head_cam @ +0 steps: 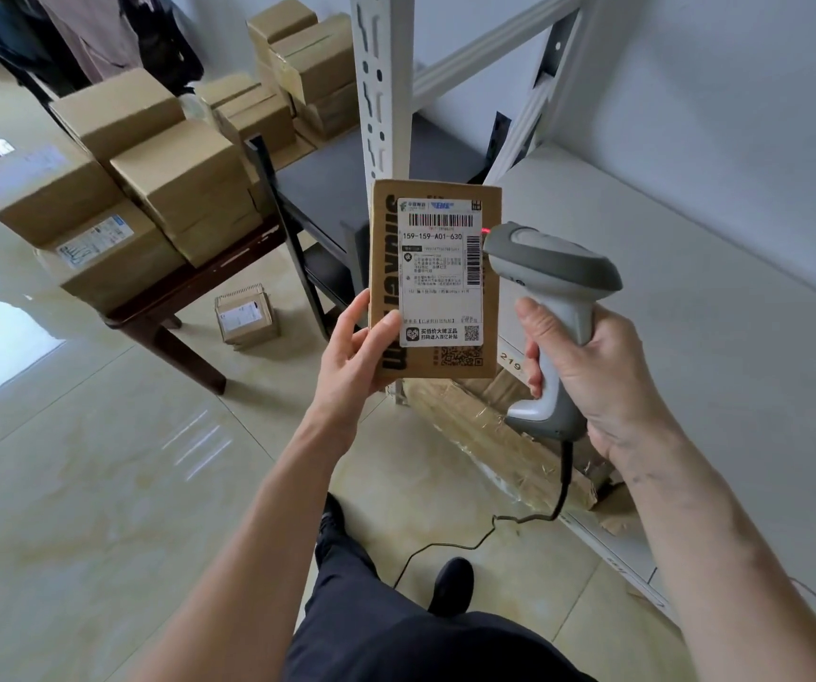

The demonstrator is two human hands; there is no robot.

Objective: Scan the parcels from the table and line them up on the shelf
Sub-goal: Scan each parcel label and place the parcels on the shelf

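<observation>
At frame centre, a flat parcel (434, 280) is held upright in the left hand (354, 349) while a scanner (551, 312), gripped by the right hand (603, 376), is aimed at its label, so scanning is judged under way; placement on the shelf (681, 297) at 3 o'clock would follow, with more parcels (150, 189) waiting on the tabletop (209, 283) at 10 o'clock.

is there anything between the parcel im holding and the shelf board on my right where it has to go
Nothing visible on the shelf board itself. The left hand holds the parcel up just left of it, and the only thing between them is the scanner gripped in the right hand, aimed at the label.
</observation>
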